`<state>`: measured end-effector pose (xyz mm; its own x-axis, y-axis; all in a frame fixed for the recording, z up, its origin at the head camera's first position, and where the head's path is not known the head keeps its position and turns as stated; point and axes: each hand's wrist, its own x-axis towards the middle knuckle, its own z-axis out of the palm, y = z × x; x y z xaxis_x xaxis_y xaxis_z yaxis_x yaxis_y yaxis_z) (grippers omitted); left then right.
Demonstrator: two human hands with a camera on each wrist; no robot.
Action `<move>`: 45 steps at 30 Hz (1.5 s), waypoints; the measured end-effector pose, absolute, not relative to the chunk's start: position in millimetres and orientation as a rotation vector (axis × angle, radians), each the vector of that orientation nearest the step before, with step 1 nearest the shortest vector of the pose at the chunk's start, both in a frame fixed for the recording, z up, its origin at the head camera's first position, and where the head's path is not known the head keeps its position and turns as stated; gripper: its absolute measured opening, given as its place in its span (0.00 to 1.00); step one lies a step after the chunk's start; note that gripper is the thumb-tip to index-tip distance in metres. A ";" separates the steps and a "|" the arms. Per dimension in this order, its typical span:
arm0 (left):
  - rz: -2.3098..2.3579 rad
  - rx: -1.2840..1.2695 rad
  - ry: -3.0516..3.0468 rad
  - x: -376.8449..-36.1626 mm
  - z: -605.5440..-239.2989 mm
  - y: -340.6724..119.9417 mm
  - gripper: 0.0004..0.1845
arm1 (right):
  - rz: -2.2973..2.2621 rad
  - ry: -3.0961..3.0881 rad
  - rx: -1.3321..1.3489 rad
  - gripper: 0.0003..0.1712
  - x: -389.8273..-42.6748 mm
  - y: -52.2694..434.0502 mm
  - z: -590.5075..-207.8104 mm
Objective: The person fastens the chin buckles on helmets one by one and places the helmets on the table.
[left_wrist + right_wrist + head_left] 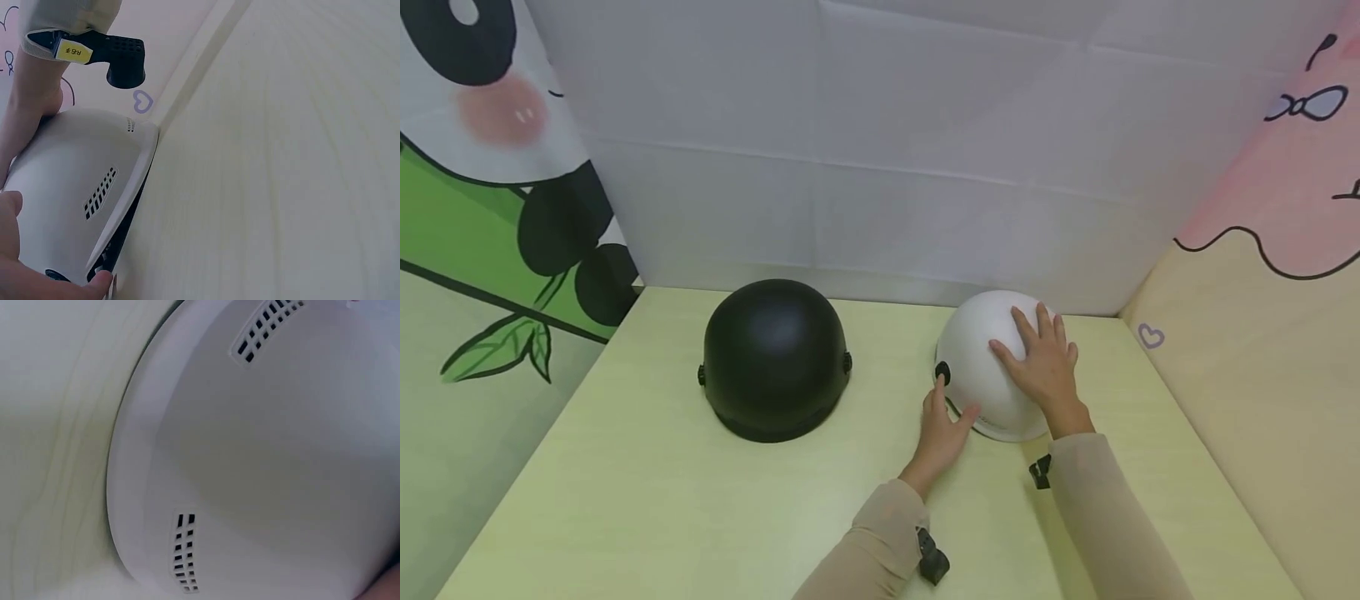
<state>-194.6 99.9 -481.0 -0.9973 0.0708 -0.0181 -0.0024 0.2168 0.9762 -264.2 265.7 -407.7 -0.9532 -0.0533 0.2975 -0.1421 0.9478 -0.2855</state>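
Observation:
A white helmet (977, 367) sits dome-up at the back right of the pale green table (662, 500). My right hand (1041, 358) lies flat on its crown with the fingers spread. My left hand (943, 417) touches the helmet's lower left side, thumb at the rim beside a black side knob (942, 372). In the left wrist view the white helmet (75, 181) shows a vent slot, with my left hand's thumb (94, 284) at its edge. The right wrist view is filled by the white helmet (281, 456) and two vent grilles.
A black helmet (775, 354) stands dome-up about a hand's width left of the white one. White cloth walls (887, 167) close the back. Printed panels stand on the left (490, 208) and right (1262, 292), tight to the table's edges.

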 end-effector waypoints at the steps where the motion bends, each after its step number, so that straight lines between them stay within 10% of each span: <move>1: 1.929 0.068 2.414 -194.9 -481.2 101.5 0.42 | 0.436 -2.813 0.140 0.44 -264.6 266.0 -408.2; 45: 2.088 0.073 2.410 -221.7 -487.3 119.6 0.49 | 0.332 -2.766 0.061 0.42 -264.9 257.2 -418.7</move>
